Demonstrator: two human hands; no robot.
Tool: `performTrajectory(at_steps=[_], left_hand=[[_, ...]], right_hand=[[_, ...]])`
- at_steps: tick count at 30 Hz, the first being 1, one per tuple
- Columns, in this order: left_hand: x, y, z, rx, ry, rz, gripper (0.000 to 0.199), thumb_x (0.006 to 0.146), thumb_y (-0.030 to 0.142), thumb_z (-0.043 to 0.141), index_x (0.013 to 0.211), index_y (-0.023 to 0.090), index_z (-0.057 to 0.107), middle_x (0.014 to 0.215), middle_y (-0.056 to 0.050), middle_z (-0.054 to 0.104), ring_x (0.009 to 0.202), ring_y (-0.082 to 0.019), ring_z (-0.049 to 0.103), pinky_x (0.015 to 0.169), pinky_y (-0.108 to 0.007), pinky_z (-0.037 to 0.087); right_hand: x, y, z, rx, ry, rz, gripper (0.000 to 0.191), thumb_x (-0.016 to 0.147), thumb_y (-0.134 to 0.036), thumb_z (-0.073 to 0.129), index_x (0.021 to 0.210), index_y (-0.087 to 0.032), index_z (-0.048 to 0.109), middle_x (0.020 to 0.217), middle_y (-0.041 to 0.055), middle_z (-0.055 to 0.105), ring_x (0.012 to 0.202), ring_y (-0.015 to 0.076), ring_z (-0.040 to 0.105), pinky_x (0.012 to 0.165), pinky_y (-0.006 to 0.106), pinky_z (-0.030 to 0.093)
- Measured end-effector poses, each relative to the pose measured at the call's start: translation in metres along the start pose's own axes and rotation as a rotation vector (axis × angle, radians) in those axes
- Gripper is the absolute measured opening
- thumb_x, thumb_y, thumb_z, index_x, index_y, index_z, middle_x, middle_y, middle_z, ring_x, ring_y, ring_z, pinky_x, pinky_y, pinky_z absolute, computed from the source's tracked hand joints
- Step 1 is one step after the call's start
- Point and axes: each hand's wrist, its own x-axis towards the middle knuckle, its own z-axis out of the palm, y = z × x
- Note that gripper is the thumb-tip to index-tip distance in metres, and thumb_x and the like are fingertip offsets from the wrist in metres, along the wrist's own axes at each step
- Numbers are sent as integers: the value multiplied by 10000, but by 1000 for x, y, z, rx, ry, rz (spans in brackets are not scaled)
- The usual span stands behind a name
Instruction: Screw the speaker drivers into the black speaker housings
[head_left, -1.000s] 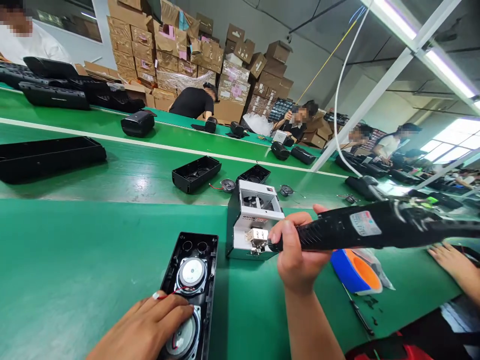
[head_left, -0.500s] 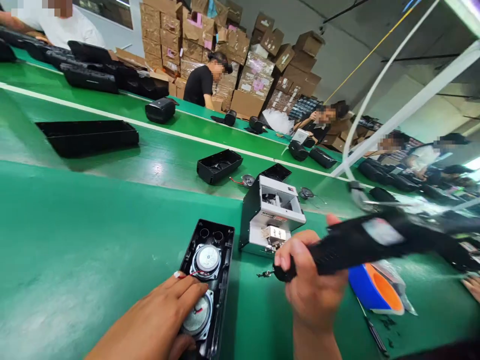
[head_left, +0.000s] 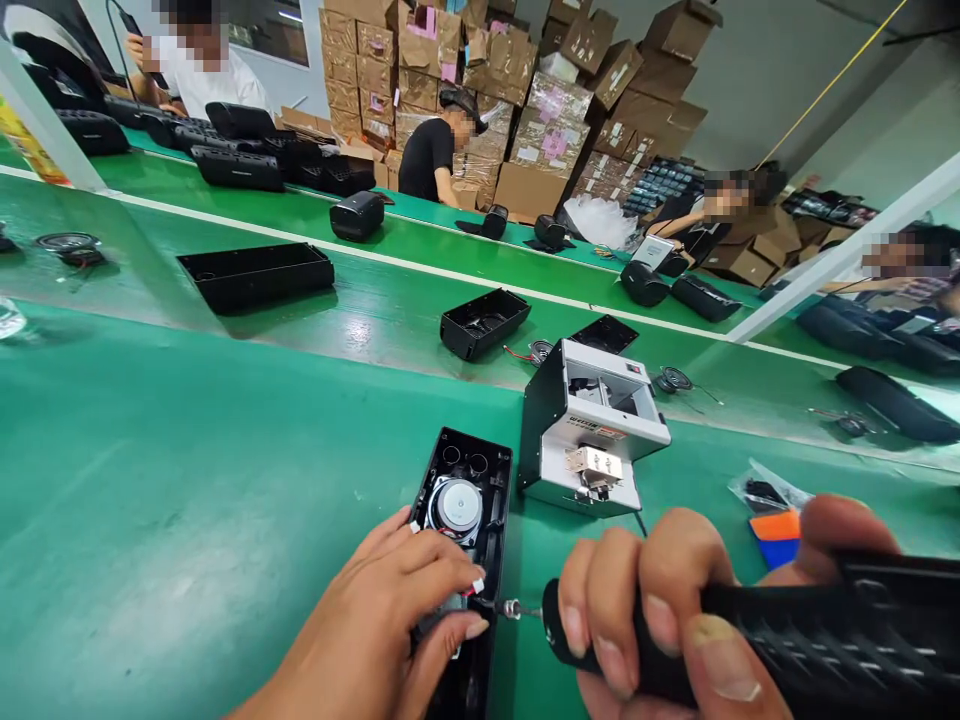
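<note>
An open black speaker housing (head_left: pixel 487 470) lies on the green bench in front of me, with a round silver speaker driver (head_left: pixel 457 505) seated in its upper part. My left hand (head_left: pixel 390 620) presses down on the lower part of the housing and covers the second driver. A black electric screwdriver (head_left: pixel 787 630) is gripped in my right hand (head_left: pixel 660 610); its bit carries a small screw (head_left: pixel 512 608) that sits at the housing's right edge beside my left fingertips. Just behind the housing stands a white and black screw feeder box (head_left: pixel 592 425).
Blue and orange tape roll (head_left: pixel 776 535) and a plastic bag (head_left: pixel 765 490) lie right of the feeder. On the conveyor behind are empty black housings (head_left: pixel 484 320), a long black shell (head_left: pixel 255 275) and loose drivers (head_left: pixel 675 378). Other people work along the far side, before stacked cardboard boxes (head_left: pixel 480 60).
My right hand has brought the screwdriver from the feeder box down and left to the housing edge, with a screw on its bit. My view has tilted down. My left hand stays on the housing.
</note>
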Motion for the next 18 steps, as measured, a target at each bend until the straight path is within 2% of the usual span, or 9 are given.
performTrajectory(at_steps=[2,3,8,11,14,18], left_hand=[[0,-1,4,-21,-13,-1,270,1029,136,602,1093,338,769,1077,31,834,993,-236,828,1228,-751,500],[0,-2,4,-26,-22,-6,275,1028,122,590,1055,329,769,1059,35,832,988,-232,829,1231,-769,482],[3,-1,4,-60,-40,-46,310,991,82,602,1015,331,784,1031,49,829,981,-230,830,1228,-829,440],[1,0,0,-92,-48,-77,285,979,93,654,1064,327,792,1062,28,832,1020,-249,828,1262,-853,397],[-3,1,-9,-142,-77,-101,280,948,133,769,1158,318,776,1168,-1,830,1127,-271,817,1334,-805,353],[-10,1,-20,-143,-134,-97,500,856,65,834,1266,332,730,1331,5,799,1274,-256,779,1397,-646,365]], right_hand=[[-5,5,-1,64,16,18,461,1133,-226,689,1498,-465,539,780,-91,558,463,138,518,489,293,571],[-7,8,-1,84,13,14,511,1135,-225,687,1539,-477,500,789,-93,565,468,137,524,494,297,578],[-14,15,1,120,51,15,526,1143,-221,676,1557,-463,460,816,-88,590,498,126,541,522,290,571],[-14,13,5,105,68,11,496,1137,-233,699,1532,-442,484,811,-90,589,482,118,506,501,278,543],[-14,13,6,67,58,12,467,1153,-249,687,1532,-440,493,820,-87,580,498,121,513,509,284,540],[-11,21,7,24,75,-8,495,1153,-232,692,1550,-471,517,833,-92,589,525,114,538,542,273,548]])
